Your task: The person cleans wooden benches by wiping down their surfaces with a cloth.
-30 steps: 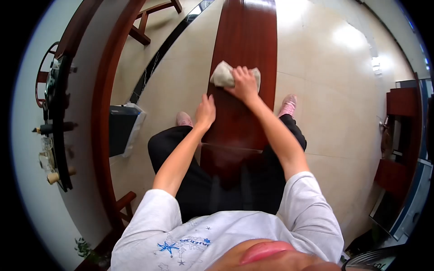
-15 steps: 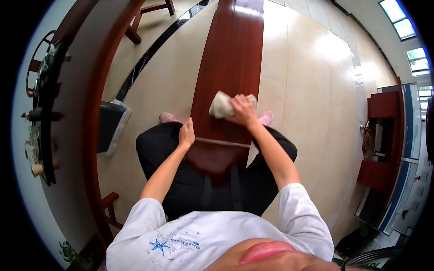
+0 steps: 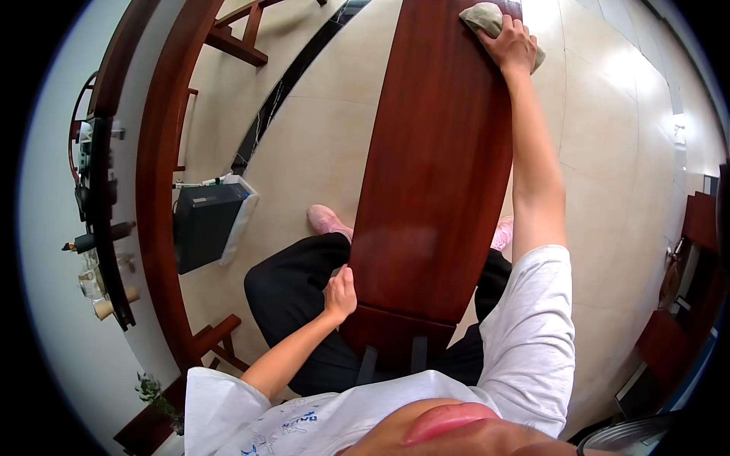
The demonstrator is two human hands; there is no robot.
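Observation:
A long reddish-brown wooden bench [image 3: 437, 167] runs away from me between my legs. Near its far right edge, my right hand [image 3: 513, 47] is closed on a crumpled pale cloth [image 3: 484, 18], pressing it to the surface, and part of the cloth hangs past the edge. My left hand [image 3: 341, 292] rests at the bench's near left edge with its fingers curled together; whether they grip the edge is hard to make out. No other object shows in it.
A dark box-shaped case [image 3: 209, 224] in a white stand is on the floor at the left, beside a wooden table edge [image 3: 156, 175]. Pink shoes [image 3: 328, 220] flank the bench. Wooden furniture [image 3: 660, 338] stands at the right.
My right hand has moved the cloth from the near part of the bench to its far right edge, straightening the arm. My left hand stays at the near left edge, its fingers now more curled.

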